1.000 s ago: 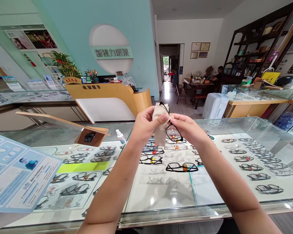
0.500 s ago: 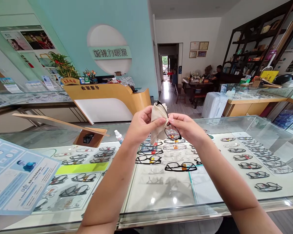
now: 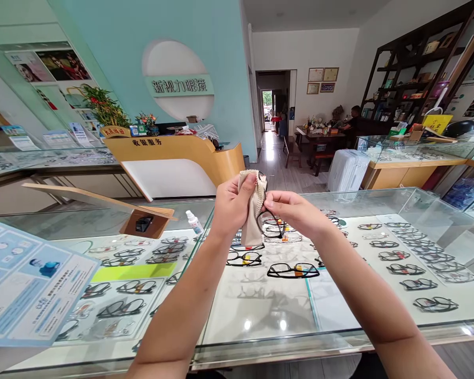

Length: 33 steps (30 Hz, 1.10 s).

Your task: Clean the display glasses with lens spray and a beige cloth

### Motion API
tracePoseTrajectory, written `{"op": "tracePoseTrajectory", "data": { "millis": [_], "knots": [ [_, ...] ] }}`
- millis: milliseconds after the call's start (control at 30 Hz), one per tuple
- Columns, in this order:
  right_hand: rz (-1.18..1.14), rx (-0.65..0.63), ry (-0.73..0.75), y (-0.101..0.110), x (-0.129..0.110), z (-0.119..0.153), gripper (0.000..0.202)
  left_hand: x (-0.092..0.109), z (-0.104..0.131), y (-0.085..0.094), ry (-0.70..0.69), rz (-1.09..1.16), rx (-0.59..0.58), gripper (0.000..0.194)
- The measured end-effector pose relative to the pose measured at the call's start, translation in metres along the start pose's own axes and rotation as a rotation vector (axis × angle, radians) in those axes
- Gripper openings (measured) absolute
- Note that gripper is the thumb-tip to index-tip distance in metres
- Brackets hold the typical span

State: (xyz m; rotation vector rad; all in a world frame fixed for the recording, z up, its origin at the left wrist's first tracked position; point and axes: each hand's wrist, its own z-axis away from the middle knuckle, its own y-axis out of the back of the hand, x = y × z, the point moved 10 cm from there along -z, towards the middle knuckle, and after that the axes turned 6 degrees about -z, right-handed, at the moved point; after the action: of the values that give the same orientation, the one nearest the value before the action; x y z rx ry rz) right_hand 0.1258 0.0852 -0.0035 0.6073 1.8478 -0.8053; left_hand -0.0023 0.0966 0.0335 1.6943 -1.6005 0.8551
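Observation:
Above the glass display case [image 3: 256, 329], my left hand [image 3: 234, 204] is closed on a beige cleaning cloth [image 3: 253, 231], folded over one side of a pair of black-framed eyeglasses [image 3: 274, 234]. My right hand [image 3: 294, 209] pinches the frame between thumb and fingertips, near its middle. One lens hangs free below the right fingers; the other is hidden by the cloth and the left hand. Beneath the hands, inside the case, lie several glasses, among them a black pair [image 3: 293, 270] with an orange tag.
A small white spray bottle [image 3: 194, 223] stands on the case left of my hands. Further left are a tilted wooden stand [image 3: 140, 223] and a blue-and-white leaflet [image 3: 35, 284]. Beyond is a wooden counter [image 3: 174, 152]; a person [image 3: 354, 118] sits at a table far back.
The cloth has turned more upright, with my left thumb now pointing up along it. The eyeglasses and my right hand have shifted slightly down and left.

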Motion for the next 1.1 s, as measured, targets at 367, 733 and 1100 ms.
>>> {"op": "tracePoseTrajectory", "data": {
  "millis": [367, 733, 1100],
  "knots": [
    [-0.018, 0.046, -0.011, 0.008, -0.018, 0.009, 0.041, 0.003, 0.002, -0.011, 0.119, 0.037, -0.341, 0.049],
    [-0.055, -0.013, -0.021, -0.009, -0.001, 0.003, 0.044, 0.011, 0.008, 0.001, -0.068, -0.026, 0.056, 0.052],
    [0.088, 0.141, 0.038, 0.017, -0.015, 0.006, 0.044, -0.020, 0.001, -0.013, 0.283, 0.242, -0.078, 0.058]
  ]
}}
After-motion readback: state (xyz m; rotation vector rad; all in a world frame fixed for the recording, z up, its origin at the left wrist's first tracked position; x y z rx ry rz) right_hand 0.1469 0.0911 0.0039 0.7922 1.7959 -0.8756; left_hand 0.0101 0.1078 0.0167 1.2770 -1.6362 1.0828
